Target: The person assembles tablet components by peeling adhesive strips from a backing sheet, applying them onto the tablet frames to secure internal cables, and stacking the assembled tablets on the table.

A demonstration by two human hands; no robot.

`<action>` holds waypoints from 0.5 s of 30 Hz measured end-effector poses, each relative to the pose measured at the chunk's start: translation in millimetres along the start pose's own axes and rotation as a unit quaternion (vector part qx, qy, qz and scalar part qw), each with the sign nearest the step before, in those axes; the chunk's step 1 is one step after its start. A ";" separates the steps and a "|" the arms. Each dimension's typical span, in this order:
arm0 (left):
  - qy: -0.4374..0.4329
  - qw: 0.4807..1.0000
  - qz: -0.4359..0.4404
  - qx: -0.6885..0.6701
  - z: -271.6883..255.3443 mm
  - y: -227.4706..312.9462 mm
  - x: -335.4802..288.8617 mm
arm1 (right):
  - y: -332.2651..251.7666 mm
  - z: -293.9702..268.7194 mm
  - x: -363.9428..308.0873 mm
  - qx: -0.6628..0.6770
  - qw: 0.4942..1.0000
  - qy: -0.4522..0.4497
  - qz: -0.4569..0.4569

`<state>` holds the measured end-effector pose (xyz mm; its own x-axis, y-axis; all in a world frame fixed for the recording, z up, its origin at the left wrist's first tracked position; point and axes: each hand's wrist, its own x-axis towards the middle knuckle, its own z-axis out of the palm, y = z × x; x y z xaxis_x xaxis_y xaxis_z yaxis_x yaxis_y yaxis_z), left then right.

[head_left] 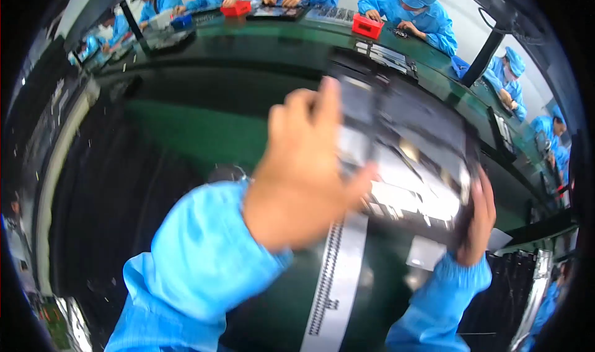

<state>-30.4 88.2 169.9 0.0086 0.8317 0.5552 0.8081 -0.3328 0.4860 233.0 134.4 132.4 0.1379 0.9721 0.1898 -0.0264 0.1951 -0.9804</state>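
Note:
A black tray-like panel [427,113] with glossy, pale reflective areas is tilted between my two hands in front of me. My left hand [304,166] is at its left edge, fingers pointing up and thumb lying over the near left part; motion blurs it. At the right edge, my right hand [477,218] grips the near right corner, with fingers along the side. What the shiny areas are is too blurred to tell. Below the panel, a white strip [338,277] with a row of small black marks runs toward me on the green table [198,135].
A small white sheet [426,253] lies near my right wrist. Beyond the panel sits another dark tray [390,57] holding flat pieces. Red bins [367,27] stand farther off, where several people in blue work clothes sit. A dark post [486,54] rises at the right.

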 end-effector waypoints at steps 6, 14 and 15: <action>-0.155 0.958 -0.167 -0.175 33.6 83.2 -157.5 | 12.2 -116.6 -159.3 -0.164 0.984 0.037 0.057; -0.226 0.953 -0.095 -0.178 54.3 40.4 -230.0 | 36.7 -125.6 -207.8 -0.486 0.870 0.066 -0.050; -0.186 0.968 -0.057 -0.160 52.6 28.5 -228.6 | 22.7 -94.1 -210.5 -0.473 0.879 0.045 -0.050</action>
<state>21.7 -88.0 21.3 0.1893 0.9537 0.2339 0.5933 -0.3009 0.7467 296.5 -78.1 65.2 0.1716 0.9334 0.3152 0.8190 0.0426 -0.5722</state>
